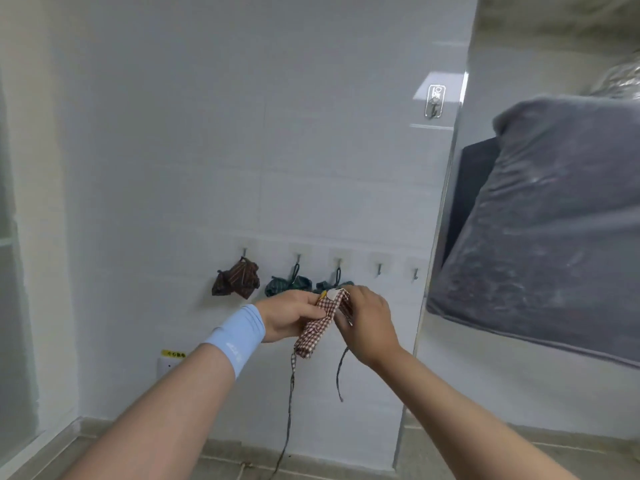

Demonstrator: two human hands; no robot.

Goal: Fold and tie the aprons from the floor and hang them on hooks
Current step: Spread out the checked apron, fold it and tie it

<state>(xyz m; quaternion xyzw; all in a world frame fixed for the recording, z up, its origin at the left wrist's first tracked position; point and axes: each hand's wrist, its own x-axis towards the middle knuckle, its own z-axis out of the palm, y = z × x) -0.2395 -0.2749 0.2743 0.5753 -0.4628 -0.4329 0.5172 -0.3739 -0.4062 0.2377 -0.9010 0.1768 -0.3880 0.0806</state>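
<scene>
A white tiled wall [242,133] fills the far side, with a row of hooks low on it. Three carry tied bundles: a brown striped bundle [237,280] at the left and two dark green bundles [287,285] to its right. Two free hooks [380,269] stand at the right end. Near, just in front of that row, both hands hold the red-checked apron [320,327]. The left hand [291,315] curls its grip round the upper end, and the right hand [367,323] pinches the right edge.

The roll looks not yet tied, so a slack grip would likely let it spring open. The long strap [290,410] trails to the floor [346,465] and could snag underfoot.

The apron is folded into a narrow, soft roll with a small white and yellow patch at its top. A short strap [341,375] hangs below the right hand.
</scene>
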